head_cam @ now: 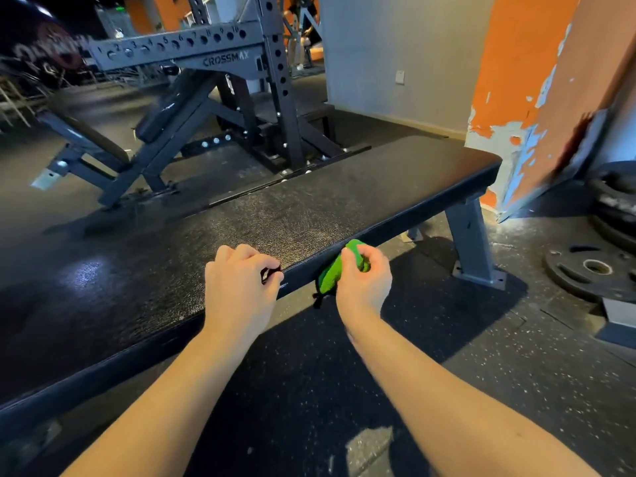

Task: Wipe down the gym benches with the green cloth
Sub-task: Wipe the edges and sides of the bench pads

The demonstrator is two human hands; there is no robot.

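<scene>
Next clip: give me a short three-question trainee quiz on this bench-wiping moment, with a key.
1. Which hand grips the green cloth: A left, B right?
2. True or false: the cloth lies spread flat on top of the bench.
3. Fill in: the weight plate at the right lies on the ____.

Key
1. B: the right hand holds it bunched against the bench's near side edge.
2. False.
3. floor.
</scene>
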